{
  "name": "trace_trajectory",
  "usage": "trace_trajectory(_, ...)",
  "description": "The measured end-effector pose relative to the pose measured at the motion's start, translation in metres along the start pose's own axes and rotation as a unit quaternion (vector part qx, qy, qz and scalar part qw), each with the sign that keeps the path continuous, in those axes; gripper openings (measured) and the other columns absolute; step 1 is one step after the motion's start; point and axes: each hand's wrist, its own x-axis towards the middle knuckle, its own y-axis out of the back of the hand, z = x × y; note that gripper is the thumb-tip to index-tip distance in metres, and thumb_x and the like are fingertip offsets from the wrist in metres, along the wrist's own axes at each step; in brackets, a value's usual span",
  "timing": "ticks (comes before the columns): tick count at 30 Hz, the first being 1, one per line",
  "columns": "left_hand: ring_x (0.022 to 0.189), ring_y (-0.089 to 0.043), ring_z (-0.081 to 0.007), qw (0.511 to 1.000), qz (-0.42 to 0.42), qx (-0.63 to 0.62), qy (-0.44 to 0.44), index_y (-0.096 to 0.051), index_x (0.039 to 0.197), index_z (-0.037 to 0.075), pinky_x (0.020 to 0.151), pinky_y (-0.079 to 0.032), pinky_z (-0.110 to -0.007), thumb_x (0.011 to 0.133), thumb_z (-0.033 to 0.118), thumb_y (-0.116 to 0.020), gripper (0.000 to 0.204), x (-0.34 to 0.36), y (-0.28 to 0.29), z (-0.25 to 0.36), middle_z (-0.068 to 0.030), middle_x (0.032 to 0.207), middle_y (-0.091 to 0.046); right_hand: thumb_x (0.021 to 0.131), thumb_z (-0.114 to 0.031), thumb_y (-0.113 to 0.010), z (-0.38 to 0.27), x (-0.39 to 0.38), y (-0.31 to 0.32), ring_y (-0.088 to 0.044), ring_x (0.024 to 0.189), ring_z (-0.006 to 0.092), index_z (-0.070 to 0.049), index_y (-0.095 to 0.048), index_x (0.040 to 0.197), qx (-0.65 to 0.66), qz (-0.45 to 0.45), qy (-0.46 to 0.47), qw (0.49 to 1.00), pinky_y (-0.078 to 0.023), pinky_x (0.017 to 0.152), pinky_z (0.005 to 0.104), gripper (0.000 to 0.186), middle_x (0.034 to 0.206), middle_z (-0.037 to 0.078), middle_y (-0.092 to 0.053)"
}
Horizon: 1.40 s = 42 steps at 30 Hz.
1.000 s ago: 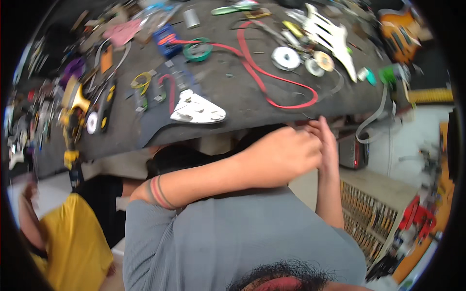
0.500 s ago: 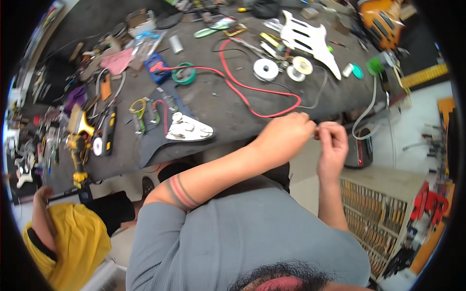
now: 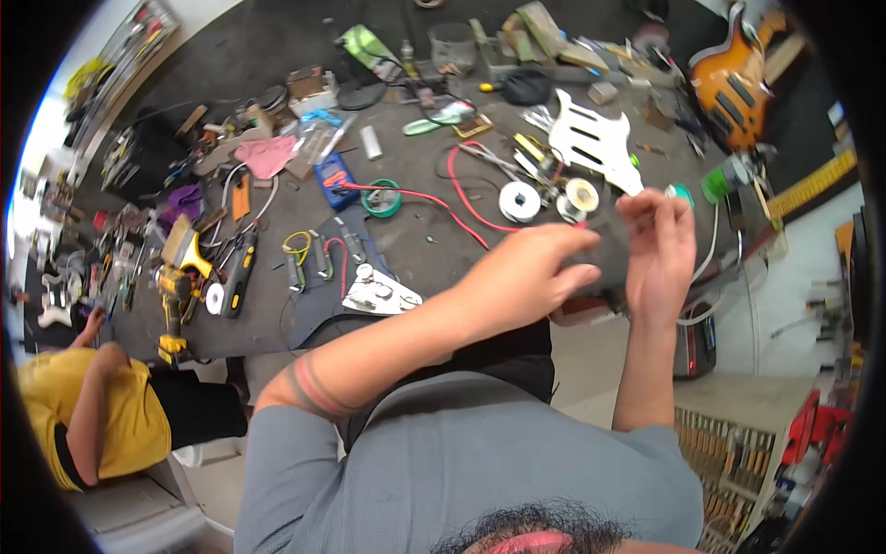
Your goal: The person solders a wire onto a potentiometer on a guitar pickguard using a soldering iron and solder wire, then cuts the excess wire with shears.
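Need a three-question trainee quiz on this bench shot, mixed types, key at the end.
1. True or false: the person's left hand and right hand are apart from each other.

2. Which sits just left of the green dish?
A) orange guitar
B) blue meter
C) yellow drill

3. How many long dark slots show in the white plate?

Key:
1. True, a gap shows between them.
2. B
3. Three
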Motion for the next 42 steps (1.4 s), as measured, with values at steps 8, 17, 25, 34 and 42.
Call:
trace_trajectory(8, 0.085, -0.072, -0.019, 0.994, 0.05, 0.094, 0.003, -0.072, 0.121, 0.0, 0.077, -0.059, -0.037, 0.104, -0.004, -0.073, 0.018, -0.014, 0.037, -0.02, -0.0108, 0.109, -0.071, 0.124, -0.013, -0.059, 0.009, -0.016, 0.002, -0.074, 0.104, 0.0157, -0.002, -0.064, 0.123, -0.177, 0.007, 0.031, 0.984, -0.059, 0.099, 0.0326, 0.012, 0.116, 0.009, -0.078)
trace_trajectory(17, 0.102, -0.077, -0.0377, 0.942, -0.107, 0.317, -0.004, -0.069, 0.124, 0.007, 0.084, -0.062, -0.05, 0.102, 0.017, -0.081, 0.027, -0.042, 0.017, -0.046, -0.0136, 0.115, -0.07, 0.088, 0.01, -0.068, 0.029, -0.072, 0.042, -0.069, 0.105, 0.0353, -0.004, -0.072, 0.102, -0.547, -0.152, 0.103, 0.817, -0.053, 0.091, 0.0462, 0.02, 0.109, 0.011, -0.07)
trace_trajectory(25, 0.092, -0.08, -0.0362, 0.879, -0.164, 0.445, -0.047, -0.072, 0.107, 0.002, 0.076, -0.066, -0.049, 0.098, 0.014, -0.077, 0.016, -0.033, 0.002, -0.063, -0.0155, 0.105, -0.072, 0.093, -0.007, -0.083, 0.039, -0.06, 0.019, -0.066, 0.121, 0.0298, -0.01, -0.08, 0.118, -0.606, -0.207, 0.124, 0.758, -0.048, 0.106, 0.0483, 0.026, 0.121, 0.004, -0.073)
trace_trajectory(34, 0.083, -0.082, -0.0373, 0.887, -0.132, 0.436, -0.081, -0.074, 0.098, 0.001, 0.072, -0.067, -0.049, 0.094, 0.011, -0.071, 0.011, -0.032, -0.005, -0.07, -0.0204, 0.097, -0.076, 0.1, -0.006, -0.076, 0.036, -0.035, 0.026, -0.065, 0.104, 0.0353, -0.006, -0.071, 0.103, -0.548, -0.246, 0.098, 0.794, -0.048, 0.104, 0.048, 0.007, 0.102, 0.013, -0.068)
trace_trajectory(42, 0.1, -0.082, -0.0409, 0.885, -0.249, 0.388, 0.06, -0.075, 0.125, -0.006, 0.085, -0.065, -0.051, 0.094, 0.029, -0.082, 0.047, 0.01, 0.051, -0.038, -0.0279, 0.124, -0.08, 0.12, -0.02, -0.069, 0.025, 0.027, 0.039, -0.047, 0.076, 0.0035, -0.003, -0.066, 0.11, -0.354, 0.077, 0.07, 0.93, -0.039, 0.066, 0.0256, 0.02, 0.087, -0.006, -0.058)
